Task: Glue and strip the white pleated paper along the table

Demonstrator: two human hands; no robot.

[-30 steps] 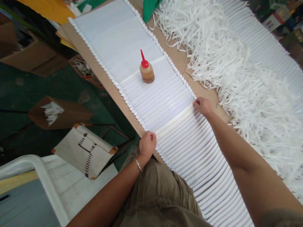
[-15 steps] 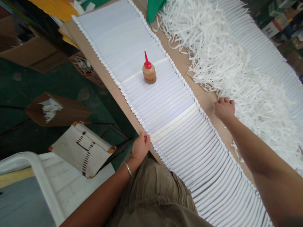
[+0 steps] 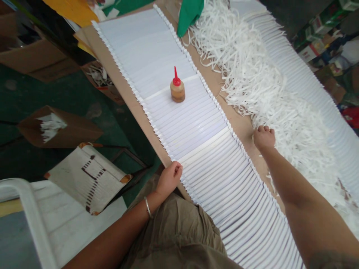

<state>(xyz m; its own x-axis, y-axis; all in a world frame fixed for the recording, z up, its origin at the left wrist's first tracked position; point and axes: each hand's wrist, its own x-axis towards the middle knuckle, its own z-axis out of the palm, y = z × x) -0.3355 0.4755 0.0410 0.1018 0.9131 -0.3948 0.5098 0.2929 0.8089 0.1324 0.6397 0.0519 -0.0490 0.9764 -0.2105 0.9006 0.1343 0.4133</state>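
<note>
A long run of overlapped white paper sheets lies along a brown board. My left hand pinches the near edge of one sheet at the board's left side, fingers closed on it. My right hand is curled at the edge of a big heap of white paper strips, fingers closed into the strips. A small glue bottle with a red pointed cap stands upright on the sheets, farther up.
A second row of white sheets runs along the right of the strip heap. Green cloth lies at the top. On the floor to the left are cardboard boxes, a woven stool and a white chair.
My right hand left the right edge of the sheet and moved right to the strip heap, closing there. My left hand stayed pinched on the sheet's left edge.
</note>
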